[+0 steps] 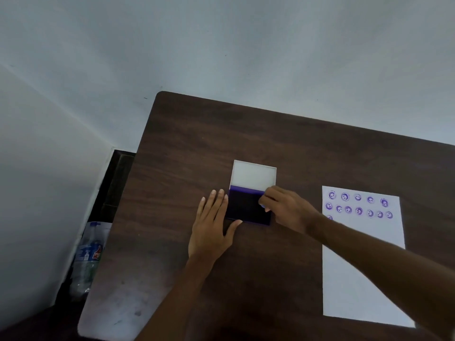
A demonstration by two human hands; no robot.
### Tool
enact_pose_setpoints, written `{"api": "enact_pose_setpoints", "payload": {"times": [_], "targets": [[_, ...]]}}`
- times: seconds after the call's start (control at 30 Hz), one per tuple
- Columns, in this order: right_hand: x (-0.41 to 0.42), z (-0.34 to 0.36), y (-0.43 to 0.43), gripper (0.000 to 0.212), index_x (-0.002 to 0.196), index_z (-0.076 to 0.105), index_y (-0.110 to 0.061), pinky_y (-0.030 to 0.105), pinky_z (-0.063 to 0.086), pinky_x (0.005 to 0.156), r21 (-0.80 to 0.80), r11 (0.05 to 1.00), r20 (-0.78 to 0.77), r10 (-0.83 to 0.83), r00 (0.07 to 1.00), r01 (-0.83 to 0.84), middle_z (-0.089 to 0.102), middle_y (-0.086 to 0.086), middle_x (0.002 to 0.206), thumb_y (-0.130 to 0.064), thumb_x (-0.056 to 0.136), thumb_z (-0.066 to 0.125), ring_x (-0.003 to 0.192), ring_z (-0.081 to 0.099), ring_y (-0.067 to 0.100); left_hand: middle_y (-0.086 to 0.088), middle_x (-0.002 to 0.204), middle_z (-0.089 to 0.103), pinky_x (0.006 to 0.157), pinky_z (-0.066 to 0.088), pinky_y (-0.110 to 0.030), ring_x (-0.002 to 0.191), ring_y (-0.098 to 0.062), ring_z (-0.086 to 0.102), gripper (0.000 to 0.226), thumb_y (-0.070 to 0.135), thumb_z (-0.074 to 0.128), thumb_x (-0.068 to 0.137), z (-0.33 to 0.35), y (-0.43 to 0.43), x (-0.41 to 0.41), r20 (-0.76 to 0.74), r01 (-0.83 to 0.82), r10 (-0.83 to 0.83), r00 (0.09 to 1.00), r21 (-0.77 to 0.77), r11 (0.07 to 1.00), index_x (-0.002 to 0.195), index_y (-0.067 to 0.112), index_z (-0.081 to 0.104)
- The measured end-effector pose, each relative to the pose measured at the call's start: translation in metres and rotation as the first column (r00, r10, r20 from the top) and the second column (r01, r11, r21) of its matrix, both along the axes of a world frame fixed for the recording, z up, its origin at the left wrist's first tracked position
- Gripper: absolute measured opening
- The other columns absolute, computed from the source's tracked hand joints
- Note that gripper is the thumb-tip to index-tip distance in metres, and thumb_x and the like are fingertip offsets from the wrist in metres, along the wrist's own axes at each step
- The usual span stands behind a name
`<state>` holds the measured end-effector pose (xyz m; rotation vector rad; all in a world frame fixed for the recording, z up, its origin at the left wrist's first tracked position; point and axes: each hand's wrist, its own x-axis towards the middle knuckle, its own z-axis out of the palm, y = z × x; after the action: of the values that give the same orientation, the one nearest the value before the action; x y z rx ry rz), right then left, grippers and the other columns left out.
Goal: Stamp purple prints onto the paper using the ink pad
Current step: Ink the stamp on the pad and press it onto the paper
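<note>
Dark purple ink pad (248,207), lid open, lies mid-tabletop (283,134). It looks light and likely to slide, so the left hand (211,227) is laid flat, grip spread, against its edge. The right hand (288,207) is pinched on a small, mostly hidden stamp (262,206) pressed into it. The thin, flimsy paper (357,279) lies rightward.

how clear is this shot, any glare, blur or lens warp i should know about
Head view: wide-angle warp tilts and bends the dark brown wooden table; a pale sheen washes its near left corner; the round purple smiley prints on the white paper sheet look soft; the small stamp in the right hand over the open purple ink pad is too blurred to make out; lighting is dim and bluish.
</note>
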<state>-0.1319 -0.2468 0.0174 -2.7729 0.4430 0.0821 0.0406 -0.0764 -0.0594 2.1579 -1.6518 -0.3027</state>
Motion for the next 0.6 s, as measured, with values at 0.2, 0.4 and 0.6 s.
{"api": "enact_pose_setpoints", "payload": {"times": [0.2,0.4,0.6], "targets": [[0.005,0.006,0.027,0.030,0.100,0.058,-0.010,0.035,0.046,0.068,0.125,0.921,0.005,-0.373,0.928,0.370,0.055,0.012,0.104,0.002,0.074,0.064,0.088,0.057,0.027,-0.009,0.154,0.042,0.123,0.022,-0.044,0.148,-0.020,0.029,0.071,0.057,0.045,0.095,0.005,0.001,0.003,-0.004,-0.002,0.002,1.000,-0.011,1.000,0.146,0.008,0.044],[-0.024,0.011,0.069,0.018,0.101,0.067,-0.015,0.018,0.047,0.080,0.439,0.605,0.119,-0.772,0.624,0.665,0.062,0.001,0.098,-0.009,0.084,0.065,0.086,0.057,0.007,-0.009,0.157,0.037,0.120,0.027,-0.048,0.148,-0.019,0.026,0.082,0.069,0.033,0.094,0.005,0.001,0.001,-0.017,-0.025,0.024,1.000,-0.040,0.999,0.149,0.008,0.038],[-0.119,0.030,0.065,0.010,0.091,0.070,-0.020,0.022,0.049,0.075,0.419,0.346,0.236,-0.934,0.267,0.839,0.064,-0.014,0.081,-0.014,0.083,0.069,0.078,0.059,0.006,-0.011,0.152,0.040,0.113,0.033,-0.039,0.139,-0.024,0.039,0.071,0.053,0.063,0.089,0.018,0.022,-0.065,-0.015,0.014,-0.020,1.000,-0.304,0.952,0.147,0.017,0.045]]}}
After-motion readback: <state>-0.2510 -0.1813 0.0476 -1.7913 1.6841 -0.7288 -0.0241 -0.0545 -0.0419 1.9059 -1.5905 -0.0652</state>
